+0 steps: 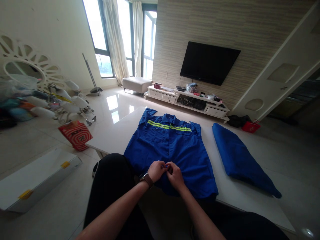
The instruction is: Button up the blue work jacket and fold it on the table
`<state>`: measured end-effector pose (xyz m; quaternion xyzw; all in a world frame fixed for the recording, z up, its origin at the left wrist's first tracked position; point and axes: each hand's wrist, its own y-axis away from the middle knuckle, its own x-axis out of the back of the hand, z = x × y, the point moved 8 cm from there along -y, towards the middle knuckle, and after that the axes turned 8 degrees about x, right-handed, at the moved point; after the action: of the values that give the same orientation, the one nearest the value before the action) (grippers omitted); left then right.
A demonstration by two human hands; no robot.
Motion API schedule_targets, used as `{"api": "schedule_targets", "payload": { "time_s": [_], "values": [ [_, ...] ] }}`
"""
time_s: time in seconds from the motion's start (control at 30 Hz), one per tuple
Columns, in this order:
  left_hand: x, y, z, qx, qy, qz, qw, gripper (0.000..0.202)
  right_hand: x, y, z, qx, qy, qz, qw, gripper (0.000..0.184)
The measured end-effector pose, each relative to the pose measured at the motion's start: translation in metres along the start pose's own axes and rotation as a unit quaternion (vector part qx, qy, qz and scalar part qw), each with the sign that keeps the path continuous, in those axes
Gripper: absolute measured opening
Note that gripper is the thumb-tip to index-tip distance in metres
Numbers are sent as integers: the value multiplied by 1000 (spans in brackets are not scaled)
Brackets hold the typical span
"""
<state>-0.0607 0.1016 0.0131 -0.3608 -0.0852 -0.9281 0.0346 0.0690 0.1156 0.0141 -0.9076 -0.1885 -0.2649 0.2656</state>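
Observation:
A blue work shirt (175, 146) with a yellow-green reflective stripe across the chest lies flat on a white table (112, 133), front side up. My left hand (157, 170), with a watch on the wrist, and my right hand (175, 175) meet at the shirt's lower front edge. Both hands have their fingers pinched together on the blue cloth along the front opening near the hem. What sits between the fingertips is too small to make out beyond the fabric.
A second blue garment (240, 160) lies folded on the table to the right. A red patterned bag (76, 134) and a long white box (37, 178) are on the floor at left. A TV (208, 62) hangs above a low cabinet at the back.

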Motion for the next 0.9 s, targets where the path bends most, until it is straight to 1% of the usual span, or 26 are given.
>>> {"api": "schedule_targets", "payload": {
  "time_s": [0.1, 0.3, 0.5, 0.73, 0.8, 0.9],
  "values": [
    [0, 0, 0, -1, 8, -6, 1000, 18, 0, -1, 0, 0, -3, -3, 1000, 27],
    [0, 1, 0, 11, 30, 4, 999, 17, 2, -1, -3, 2, 5, -1, 1000, 28],
    [-1, 2, 1, -1, 42, 12, 999, 16, 2, 1, -6, 4, 21, 3, 1000, 26],
    [-4, -3, -6, 24, 52, -18, 998, 20, 1, 2, -4, 9, 33, 5, 999, 27],
    [-5, -5, -7, 30, 50, -12, 998, 18, 0, 2, -3, 12, 36, 6, 999, 27],
    [-4, -6, -10, 39, 40, 16, 998, 11, -1, 2, 0, 13, 41, 7, 999, 27]
  ]
}}
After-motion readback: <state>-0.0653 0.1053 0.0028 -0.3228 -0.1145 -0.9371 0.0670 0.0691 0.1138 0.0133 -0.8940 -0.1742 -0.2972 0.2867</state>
